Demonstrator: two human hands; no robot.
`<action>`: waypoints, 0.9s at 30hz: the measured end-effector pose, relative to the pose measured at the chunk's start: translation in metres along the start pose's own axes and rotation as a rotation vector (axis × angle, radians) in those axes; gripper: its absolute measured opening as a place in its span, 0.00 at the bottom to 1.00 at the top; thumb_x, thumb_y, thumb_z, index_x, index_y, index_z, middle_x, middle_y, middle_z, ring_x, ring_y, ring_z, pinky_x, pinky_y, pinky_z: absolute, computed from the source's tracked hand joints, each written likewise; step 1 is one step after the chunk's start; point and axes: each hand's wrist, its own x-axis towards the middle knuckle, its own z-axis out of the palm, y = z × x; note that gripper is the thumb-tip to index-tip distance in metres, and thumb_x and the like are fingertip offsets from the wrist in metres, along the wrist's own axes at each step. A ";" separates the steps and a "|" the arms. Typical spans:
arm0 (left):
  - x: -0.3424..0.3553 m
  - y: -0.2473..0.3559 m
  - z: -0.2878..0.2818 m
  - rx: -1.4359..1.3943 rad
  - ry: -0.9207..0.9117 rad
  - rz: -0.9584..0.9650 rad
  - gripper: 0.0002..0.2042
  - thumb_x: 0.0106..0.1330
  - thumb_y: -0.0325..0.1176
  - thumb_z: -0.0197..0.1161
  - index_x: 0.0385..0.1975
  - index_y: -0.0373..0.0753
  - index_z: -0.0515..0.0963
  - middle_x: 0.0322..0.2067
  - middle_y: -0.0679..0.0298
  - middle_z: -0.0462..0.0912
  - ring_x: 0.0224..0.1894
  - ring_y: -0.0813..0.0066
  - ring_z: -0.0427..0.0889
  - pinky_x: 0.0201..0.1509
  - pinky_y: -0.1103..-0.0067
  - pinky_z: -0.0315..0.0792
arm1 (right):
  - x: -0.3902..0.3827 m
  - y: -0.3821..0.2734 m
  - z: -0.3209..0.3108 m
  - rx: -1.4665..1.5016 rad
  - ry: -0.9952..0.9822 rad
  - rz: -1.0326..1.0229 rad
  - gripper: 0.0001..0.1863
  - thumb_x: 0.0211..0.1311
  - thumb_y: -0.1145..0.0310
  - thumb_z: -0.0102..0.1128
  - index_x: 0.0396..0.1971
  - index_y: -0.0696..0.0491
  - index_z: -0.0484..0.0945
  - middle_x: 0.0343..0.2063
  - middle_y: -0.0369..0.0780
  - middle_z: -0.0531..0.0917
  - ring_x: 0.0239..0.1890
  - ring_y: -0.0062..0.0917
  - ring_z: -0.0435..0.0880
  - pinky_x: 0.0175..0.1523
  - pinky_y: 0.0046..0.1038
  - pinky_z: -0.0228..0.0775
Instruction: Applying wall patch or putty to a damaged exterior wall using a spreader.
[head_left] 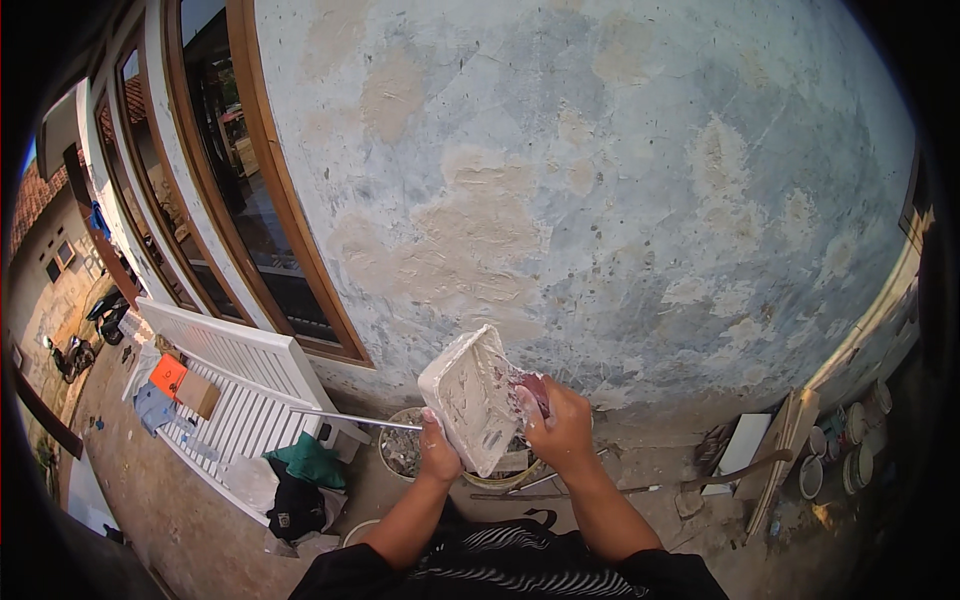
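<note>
My left hand [438, 450] grips the side of a rectangular tub [461, 398] smeared with whitish filler, tilted in front of me. My right hand [563, 428] is closed round the dark red handle of a putty knife [533, 392] at the tub's right rim; its blade is mostly hidden. Beyond the tub stands a pale blue wall [610, 230] with rough beige patches of filler [470, 240]. A thin metal pole [355, 417] ends by my left hand; whether my fingers touch it I cannot tell.
On the left, a white slatted bench [235, 420] carries a cardboard box [197, 396], an orange item [168, 375] and cloths. Brown-framed windows [270, 170] rise behind it. Below my hands are round containers of rubble [400, 452]. Boards [790, 450] and several buckets [811, 477] stand at right.
</note>
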 end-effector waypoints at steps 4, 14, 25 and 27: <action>-0.002 0.003 0.006 0.000 -0.051 -0.025 0.38 0.74 0.63 0.41 0.69 0.34 0.57 0.65 0.52 0.69 0.65 0.58 0.70 0.69 0.63 0.65 | 0.003 -0.010 -0.017 0.027 -0.175 0.022 0.09 0.60 0.73 0.63 0.38 0.61 0.81 0.30 0.51 0.84 0.31 0.48 0.83 0.36 0.38 0.76; 0.005 0.006 0.039 -0.133 0.054 -0.111 0.38 0.74 0.65 0.35 0.70 0.37 0.58 0.65 0.54 0.68 0.65 0.58 0.71 0.70 0.66 0.64 | -0.001 0.002 -0.033 0.054 -0.080 -0.038 0.09 0.60 0.72 0.64 0.37 0.61 0.80 0.26 0.50 0.83 0.28 0.47 0.82 0.34 0.38 0.73; -0.008 -0.025 0.043 -0.028 0.038 -0.167 0.38 0.75 0.64 0.35 0.70 0.37 0.58 0.66 0.54 0.68 0.66 0.58 0.70 0.70 0.66 0.64 | 0.027 0.019 -0.057 -0.101 -0.269 0.322 0.12 0.60 0.69 0.63 0.39 0.61 0.80 0.30 0.56 0.83 0.37 0.55 0.81 0.42 0.45 0.73; -0.010 -0.028 0.042 0.023 0.022 -0.192 0.38 0.74 0.65 0.34 0.71 0.37 0.57 0.66 0.54 0.68 0.66 0.58 0.70 0.70 0.66 0.64 | 0.028 0.023 -0.060 -0.079 -0.264 0.329 0.12 0.60 0.69 0.63 0.39 0.61 0.80 0.30 0.55 0.83 0.37 0.55 0.81 0.41 0.45 0.72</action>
